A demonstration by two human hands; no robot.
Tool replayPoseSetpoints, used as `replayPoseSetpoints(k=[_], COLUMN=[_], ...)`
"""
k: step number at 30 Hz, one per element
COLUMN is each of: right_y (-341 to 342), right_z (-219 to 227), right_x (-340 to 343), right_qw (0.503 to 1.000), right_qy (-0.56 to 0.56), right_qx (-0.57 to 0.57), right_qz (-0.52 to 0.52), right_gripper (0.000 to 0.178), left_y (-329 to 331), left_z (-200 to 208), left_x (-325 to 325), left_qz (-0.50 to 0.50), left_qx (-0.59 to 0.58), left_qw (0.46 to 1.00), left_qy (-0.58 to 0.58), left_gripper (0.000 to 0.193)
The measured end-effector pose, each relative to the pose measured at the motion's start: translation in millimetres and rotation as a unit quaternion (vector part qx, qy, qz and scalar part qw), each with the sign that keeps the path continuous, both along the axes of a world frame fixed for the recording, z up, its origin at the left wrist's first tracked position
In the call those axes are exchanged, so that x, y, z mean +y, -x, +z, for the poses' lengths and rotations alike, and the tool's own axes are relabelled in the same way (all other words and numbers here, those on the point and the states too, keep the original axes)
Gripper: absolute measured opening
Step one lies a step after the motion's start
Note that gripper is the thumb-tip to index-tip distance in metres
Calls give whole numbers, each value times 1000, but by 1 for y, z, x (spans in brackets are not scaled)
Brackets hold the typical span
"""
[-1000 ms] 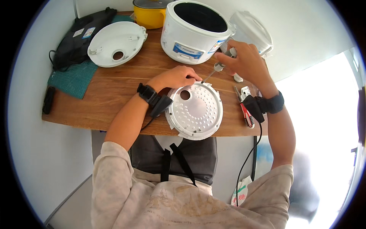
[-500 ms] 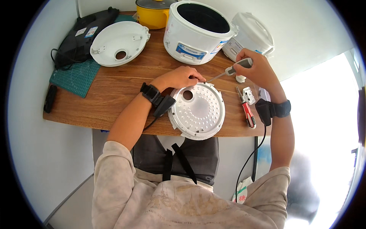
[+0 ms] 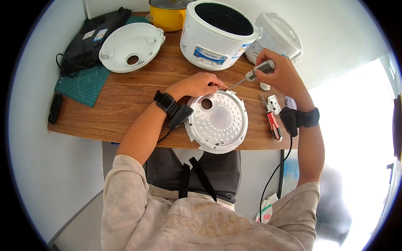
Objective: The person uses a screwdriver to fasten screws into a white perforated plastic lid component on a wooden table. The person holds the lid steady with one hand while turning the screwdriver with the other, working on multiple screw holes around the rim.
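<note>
A round silver rice cooker inner lid (image 3: 217, 121), dimpled and with a round hole near its upper left, lies at the front table edge. My left hand (image 3: 203, 83) is closed at its far rim, fingers bent together; exactly what the fingertips pinch is hidden. My right hand (image 3: 276, 74) is wrapped around the handle of a grey-and-white screwdriver (image 3: 260, 70). Its shaft slants down to the left, and the tip meets the lid's far rim beside my left fingertips.
A white rice cooker body (image 3: 217, 37) stands behind the lid, a second white cooker (image 3: 276, 35) to its right. A white outer cover (image 3: 130, 48) lies left, near a green cutting mat (image 3: 86, 85). A red-and-black screwdriver (image 3: 274, 125) and a small white part (image 3: 274, 104) lie right.
My right hand and the screwdriver handle have shifted slightly up and to the left. The tip stays at the lid's rim, and my left hand keeps its place.
</note>
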State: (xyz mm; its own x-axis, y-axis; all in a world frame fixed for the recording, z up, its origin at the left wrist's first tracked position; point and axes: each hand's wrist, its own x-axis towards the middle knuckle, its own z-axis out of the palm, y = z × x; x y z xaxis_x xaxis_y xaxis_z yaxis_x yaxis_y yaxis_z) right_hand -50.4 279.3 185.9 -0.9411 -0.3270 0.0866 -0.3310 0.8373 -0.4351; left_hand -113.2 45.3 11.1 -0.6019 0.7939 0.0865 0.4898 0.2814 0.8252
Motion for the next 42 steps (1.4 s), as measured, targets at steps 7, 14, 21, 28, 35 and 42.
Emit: replayPoseSetpoints(k=[7,14,21,28,35,42], right_y=[-9,-12,-2,7,6,7], right_z=[4,1,9,7,2,9], right_x=[-14,-2,-4,-4,-2,-5], right_qw=[1000,997,996,994,993,992], right_qy=[6,-8,-44,-109,-86,-94], right_qx=[13,29,-2,-1,63,28], right_qz=[1,73,82,-2,57,77], right_gripper=[23,27,25,29,31,31], left_y=[0,-1,1,3,1,2], left_z=[-2,2,-3,-3,2,1], left_x=[-1,1,1,-2,-2,-3], left_qz=[0,10,13,5,20,11], left_qx=[-11,-10,-17,-39,-53,-57], left_qw=[1000,1000,1000,999,998,998], left_qy=[-9,-2,-12,-19,-13,-8], left_gripper=[32,31,30,29,30,29])
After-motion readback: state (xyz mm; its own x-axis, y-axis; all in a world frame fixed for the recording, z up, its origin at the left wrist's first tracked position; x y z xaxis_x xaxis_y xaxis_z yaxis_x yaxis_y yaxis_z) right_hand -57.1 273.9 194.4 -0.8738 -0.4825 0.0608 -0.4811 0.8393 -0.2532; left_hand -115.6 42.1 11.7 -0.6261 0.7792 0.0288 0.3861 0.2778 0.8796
